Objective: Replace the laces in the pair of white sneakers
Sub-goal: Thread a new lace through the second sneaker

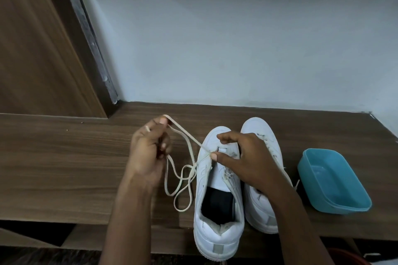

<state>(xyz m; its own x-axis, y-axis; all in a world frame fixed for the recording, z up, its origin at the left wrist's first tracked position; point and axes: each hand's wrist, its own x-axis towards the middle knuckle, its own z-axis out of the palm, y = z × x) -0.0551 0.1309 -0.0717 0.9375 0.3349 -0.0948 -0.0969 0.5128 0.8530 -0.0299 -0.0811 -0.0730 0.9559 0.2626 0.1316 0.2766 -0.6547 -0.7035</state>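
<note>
Two white sneakers stand side by side on a wooden table, toes pointing away from me. The left sneaker has almost no lacing and its tongue shows. A cream lace runs from its front eyelets out to the left and loops on the table. My left hand grips that lace, raised above the table left of the shoe. My right hand rests on the left sneaker's front, thumb and forefinger pinching at the eyelets where the lace comes out. The right sneaker is still laced and partly hidden by my right arm.
A blue plastic tub lies tilted on the table right of the sneakers. A pale wall rises behind the table, with a wooden door panel at the back left. The sneakers' heels overhang the table's front edge.
</note>
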